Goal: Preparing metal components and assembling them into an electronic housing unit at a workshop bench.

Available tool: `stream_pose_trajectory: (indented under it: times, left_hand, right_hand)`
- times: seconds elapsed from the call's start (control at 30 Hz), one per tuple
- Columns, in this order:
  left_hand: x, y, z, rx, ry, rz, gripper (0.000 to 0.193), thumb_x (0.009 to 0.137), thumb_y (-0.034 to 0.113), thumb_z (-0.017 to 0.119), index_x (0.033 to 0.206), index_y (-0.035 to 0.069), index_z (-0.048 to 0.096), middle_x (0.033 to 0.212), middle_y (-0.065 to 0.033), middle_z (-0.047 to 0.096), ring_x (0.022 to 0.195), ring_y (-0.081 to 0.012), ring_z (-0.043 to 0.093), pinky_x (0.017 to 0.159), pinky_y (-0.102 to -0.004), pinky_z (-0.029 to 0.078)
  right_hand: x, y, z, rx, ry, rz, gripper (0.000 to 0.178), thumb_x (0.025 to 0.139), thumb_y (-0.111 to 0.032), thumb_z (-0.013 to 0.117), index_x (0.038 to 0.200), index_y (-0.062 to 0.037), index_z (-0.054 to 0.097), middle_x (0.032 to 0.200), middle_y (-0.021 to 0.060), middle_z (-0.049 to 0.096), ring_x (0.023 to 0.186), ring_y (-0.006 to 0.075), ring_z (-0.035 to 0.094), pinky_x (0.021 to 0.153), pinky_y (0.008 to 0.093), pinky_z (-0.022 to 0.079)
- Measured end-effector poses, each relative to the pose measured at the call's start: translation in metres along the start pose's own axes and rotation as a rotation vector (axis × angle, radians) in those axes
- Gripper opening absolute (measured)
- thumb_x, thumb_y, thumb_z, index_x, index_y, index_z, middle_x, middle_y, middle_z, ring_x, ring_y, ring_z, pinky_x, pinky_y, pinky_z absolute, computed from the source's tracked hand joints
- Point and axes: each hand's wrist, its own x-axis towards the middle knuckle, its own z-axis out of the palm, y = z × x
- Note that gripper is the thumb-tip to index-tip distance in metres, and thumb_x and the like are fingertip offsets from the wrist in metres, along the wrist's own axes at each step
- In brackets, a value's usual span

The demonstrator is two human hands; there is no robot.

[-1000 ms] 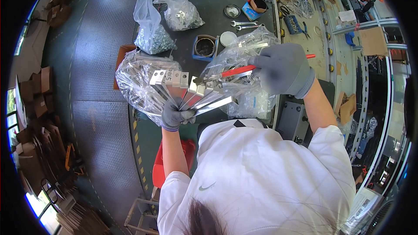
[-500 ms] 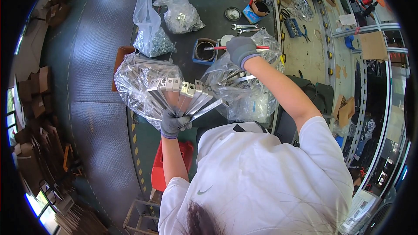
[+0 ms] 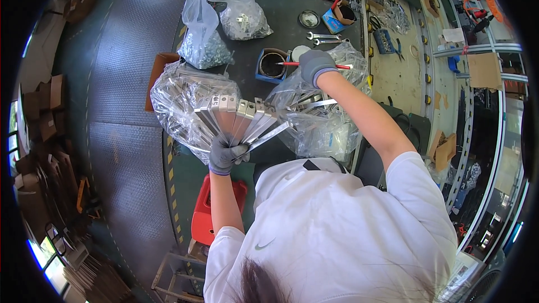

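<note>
Centre of frame: a fan of flat, silvery metal brackets, each with a bent tab at its upper end, spread above the gloved left hand, which is closed around their lower ends. Upper centre: the gloved right hand is closed around a red-handled brush, its tip over a small round tin.
</note>
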Motion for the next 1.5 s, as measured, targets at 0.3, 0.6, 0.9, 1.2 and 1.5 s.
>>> stream_pose_trajectory:
  times: [0.3, 0.6, 0.9, 1.2, 1.5]
  left_hand:
    - [0.016, 0.013, 0.008, -0.046, -0.033, 0.049, 0.011, 0.072, 0.004, 0.074, 0.07, 0.0, 0.064, 0.061, -0.0123, 0.066, 0.044, -0.015, 0.057, 0.041, -0.0266, 0.044]
    - [0.023, 0.03, 0.028, -0.018, -0.027, 0.141, 0.013, 0.072, 0.002, 0.073, 0.065, -0.001, 0.063, 0.059, -0.0131, 0.065, 0.041, -0.0153, 0.055, 0.041, -0.0283, 0.045]
    - [0.024, 0.029, 0.032, 0.074, -0.082, 0.182, 0.012, 0.071, 0.002, 0.074, 0.065, 0.0, 0.064, 0.06, -0.0141, 0.066, 0.039, -0.0129, 0.052, 0.038, -0.0262, 0.04]
    - [0.019, 0.03, 0.04, 0.085, -0.096, 0.08, 0.009, 0.071, 0.003, 0.076, 0.07, 0.0, 0.067, 0.059, -0.0112, 0.066, 0.039, -0.0106, 0.051, 0.037, -0.0239, 0.037]
    - [0.014, 0.043, 0.044, 0.188, -0.166, 0.03, 0.009, 0.072, 0.003, 0.075, 0.071, 0.0, 0.067, 0.06, -0.0097, 0.066, 0.039, -0.0097, 0.051, 0.036, -0.0229, 0.036]
  right_hand:
    - [-0.051, 0.075, -0.002, 1.176, -0.355, 0.165, 0.029, 0.1, -0.028, 0.055, 0.104, -0.0066, 0.075, 0.068, -0.0016, 0.058, 0.054, 0.0065, 0.046, 0.048, 0.0249, 0.038]
    - [-0.157, 0.06, -0.063, 0.539, 0.608, -0.539, 0.023, 0.094, -0.025, 0.063, 0.105, -0.0075, 0.073, 0.07, 0.0066, 0.061, 0.064, 0.0244, 0.062, 0.057, 0.0358, 0.047]
    - [-0.179, 0.054, -0.072, 0.342, 0.679, -0.528, 0.024, 0.091, -0.03, 0.065, 0.105, -0.0127, 0.074, 0.074, 0.0071, 0.063, 0.064, 0.0284, 0.062, 0.056, 0.0384, 0.047]
    - [-0.184, 0.056, -0.084, 0.316, 0.728, -0.538, 0.023, 0.087, -0.027, 0.067, 0.104, -0.0134, 0.074, 0.075, 0.006, 0.063, 0.065, 0.0277, 0.062, 0.056, 0.0383, 0.048]
    - [-0.187, 0.07, -0.094, 0.152, 0.65, -0.537, 0.021, 0.087, -0.026, 0.067, 0.103, -0.0136, 0.074, 0.075, 0.0066, 0.065, 0.065, 0.0275, 0.064, 0.056, 0.0383, 0.049]
